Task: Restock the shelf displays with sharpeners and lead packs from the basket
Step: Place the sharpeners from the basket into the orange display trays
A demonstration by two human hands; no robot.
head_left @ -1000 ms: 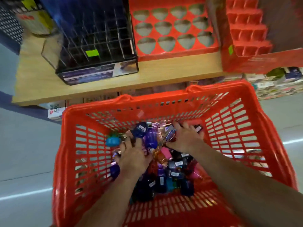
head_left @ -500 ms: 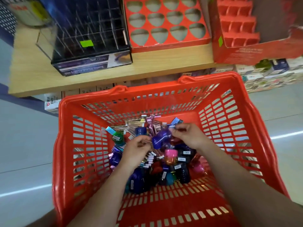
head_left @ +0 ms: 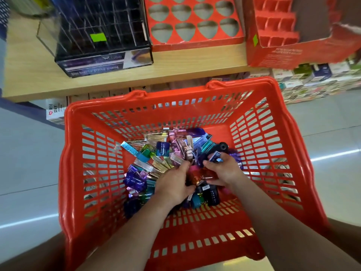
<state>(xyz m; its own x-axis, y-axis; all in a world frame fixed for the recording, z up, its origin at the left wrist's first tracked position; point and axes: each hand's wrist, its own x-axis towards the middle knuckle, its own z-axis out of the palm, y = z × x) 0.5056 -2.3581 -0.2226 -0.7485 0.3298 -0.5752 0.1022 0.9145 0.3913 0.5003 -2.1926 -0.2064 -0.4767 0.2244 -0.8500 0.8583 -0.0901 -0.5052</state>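
Note:
The red basket (head_left: 82, 173) sits below the shelf and holds a heap of shiny lead packs (head_left: 156, 167) and coloured sharpeners (head_left: 134, 180). Both my hands are down in the heap. My left hand (head_left: 173, 184) curls its fingers and thumb round a red sharpener (head_left: 198, 178) in the middle of the pile. Just right of it, my right hand (head_left: 224, 170) pinches a small blue lead pack (head_left: 215, 155) at its fingertips. On the wooden shelf (head_left: 175, 69) stand a black gridded display (head_left: 97, 26), a red tray with heart-shaped holes (head_left: 195, 39) and a red stepped display (head_left: 277, 26).
Stacked small boxes (head_left: 312, 81) fill the lower shelf at the right, behind the basket. A white box (head_left: 55, 110) stands under the shelf at the left. Grey floor (head_left: 29, 163) lies on both sides of the basket.
The view has tipped down and nearer to the basket. Both hands have drawn together at the pile's middle, and the purple sharpener held half a second ago is out of the right hand.

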